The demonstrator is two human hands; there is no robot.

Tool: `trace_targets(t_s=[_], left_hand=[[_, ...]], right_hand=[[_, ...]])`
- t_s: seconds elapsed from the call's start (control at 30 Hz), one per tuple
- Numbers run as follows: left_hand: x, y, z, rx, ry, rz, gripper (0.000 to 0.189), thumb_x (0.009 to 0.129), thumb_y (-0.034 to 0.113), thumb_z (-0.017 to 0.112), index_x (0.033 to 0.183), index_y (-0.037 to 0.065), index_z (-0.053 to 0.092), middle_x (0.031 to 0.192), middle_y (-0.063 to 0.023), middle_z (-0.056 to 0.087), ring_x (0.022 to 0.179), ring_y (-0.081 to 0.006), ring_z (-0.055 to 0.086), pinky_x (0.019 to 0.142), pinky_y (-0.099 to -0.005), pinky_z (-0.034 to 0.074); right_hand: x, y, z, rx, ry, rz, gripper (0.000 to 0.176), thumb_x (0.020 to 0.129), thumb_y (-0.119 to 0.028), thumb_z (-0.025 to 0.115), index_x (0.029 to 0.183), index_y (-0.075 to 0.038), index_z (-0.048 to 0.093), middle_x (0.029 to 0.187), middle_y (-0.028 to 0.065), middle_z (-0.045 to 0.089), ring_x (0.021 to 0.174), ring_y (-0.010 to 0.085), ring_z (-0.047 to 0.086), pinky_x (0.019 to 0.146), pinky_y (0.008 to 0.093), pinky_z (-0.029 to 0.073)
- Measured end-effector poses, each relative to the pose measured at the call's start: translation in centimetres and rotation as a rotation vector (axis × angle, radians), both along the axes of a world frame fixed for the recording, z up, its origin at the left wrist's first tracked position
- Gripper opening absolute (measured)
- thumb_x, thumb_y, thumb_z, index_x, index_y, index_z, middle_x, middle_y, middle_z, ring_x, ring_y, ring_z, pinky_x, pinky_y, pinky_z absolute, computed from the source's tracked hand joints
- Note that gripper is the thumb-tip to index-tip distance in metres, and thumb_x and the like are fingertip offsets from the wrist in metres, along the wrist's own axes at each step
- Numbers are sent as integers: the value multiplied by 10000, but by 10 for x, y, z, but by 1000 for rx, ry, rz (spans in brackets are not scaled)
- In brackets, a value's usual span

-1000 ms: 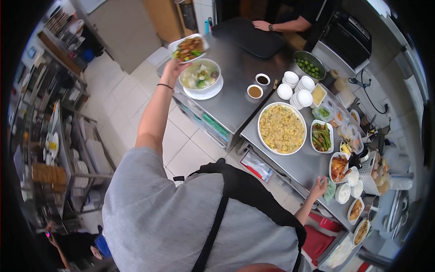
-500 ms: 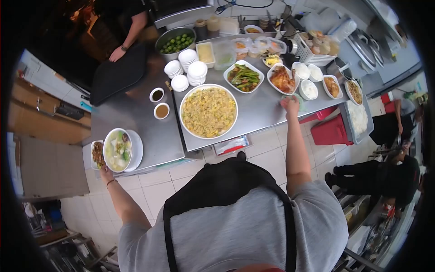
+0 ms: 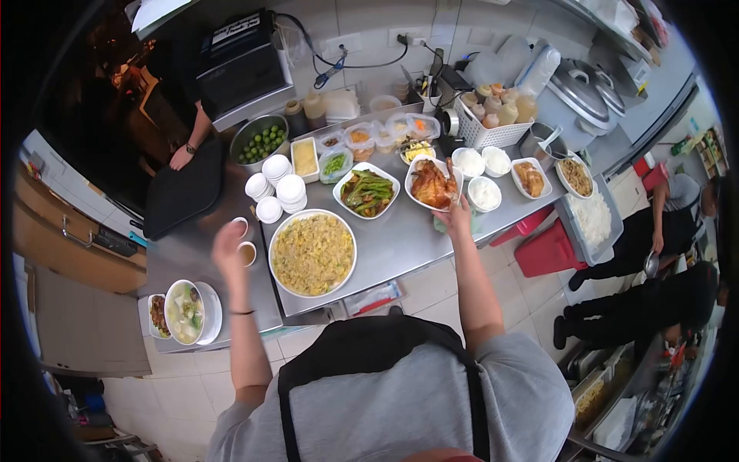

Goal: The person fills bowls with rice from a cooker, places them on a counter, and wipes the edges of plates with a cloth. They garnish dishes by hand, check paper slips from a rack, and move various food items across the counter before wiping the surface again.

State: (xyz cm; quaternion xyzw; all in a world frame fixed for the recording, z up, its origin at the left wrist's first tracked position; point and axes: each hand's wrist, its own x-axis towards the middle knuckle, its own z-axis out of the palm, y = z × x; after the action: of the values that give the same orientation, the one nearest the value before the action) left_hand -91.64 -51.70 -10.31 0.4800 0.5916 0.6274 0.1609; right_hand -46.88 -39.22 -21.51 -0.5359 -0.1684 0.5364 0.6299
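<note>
My left hand, smeared by motion, is raised over the steel counter beside a small cup of brown sauce. It partly covers another small cup; its grip cannot be made out. My right hand has its fingers closed at the near right rim of a white dish holding browned roast chicken. A pale green cloth shows under that hand. Left of the chicken sits a dish of green vegetables, and a big round bowl of fried rice lies between my arms.
A soup bowl and a meat dish stand at the left corner. Stacked white cups and a pot of green citrus are behind. Rice bowls stand right. A person's hand rests across the counter; co-workers stand right.
My left hand has left the soup and meat dishes and come up beside the sauce cups. My right hand has moved from the cloth to the chicken dish's rim. The view has shifted.
</note>
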Motion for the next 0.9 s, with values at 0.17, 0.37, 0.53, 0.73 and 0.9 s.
trace_targets(t_s=[0.17, 0.37, 0.53, 0.73, 0.9], left_hand=[[185, 68, -38, -536, -368, -933, 383, 881, 212, 477, 1197, 0, 429, 1122, -138, 529, 960, -219, 559, 816, -322, 470], [253, 112, -35, -547, -1048, -1032, 343, 856, 101, 473, 1154, -40, 378, 1172, -202, 446, 1043, -330, 504, 909, -426, 426], [232, 117, -39, -544, -1067, -785, 256, 775, -8, 459, 1012, -104, 464, 1047, -223, 528, 973, -327, 549, 859, -417, 470], [160, 91, -32, -524, -1094, -582, 230, 754, -13, 409, 922, -161, 456, 1079, -289, 491, 973, -388, 534, 840, -439, 479], [63, 48, -33, -251, -1241, -432, 277, 747, -22, 369, 976, -176, 391, 1119, -306, 432, 1061, -430, 451, 883, -445, 454]], right_hand=[[12, -9, 37, 150, 128, 225, 615, 793, 76, 353, 1346, -51, 115, 1133, 236, 460, 839, 324, 602, 671, 380, 558], [-2, -12, 68, 140, 28, 331, 621, 767, 49, 387, 1345, -61, 187, 1139, 206, 478, 850, 276, 604, 668, 339, 539], [-21, -3, 66, 186, -58, 437, 627, 779, 6, 448, 1348, -80, 198, 1158, 173, 476, 836, 239, 604, 659, 301, 538], [-63, -6, 98, 232, -257, 897, 666, 833, -104, 520, 1367, -104, 122, 892, 141, 604, 672, 171, 615, 586, 263, 521], [-78, -7, 108, 343, -371, 912, 596, 858, -201, 527, 1349, -88, 209, 895, 120, 616, 721, 127, 593, 648, 241, 487]])
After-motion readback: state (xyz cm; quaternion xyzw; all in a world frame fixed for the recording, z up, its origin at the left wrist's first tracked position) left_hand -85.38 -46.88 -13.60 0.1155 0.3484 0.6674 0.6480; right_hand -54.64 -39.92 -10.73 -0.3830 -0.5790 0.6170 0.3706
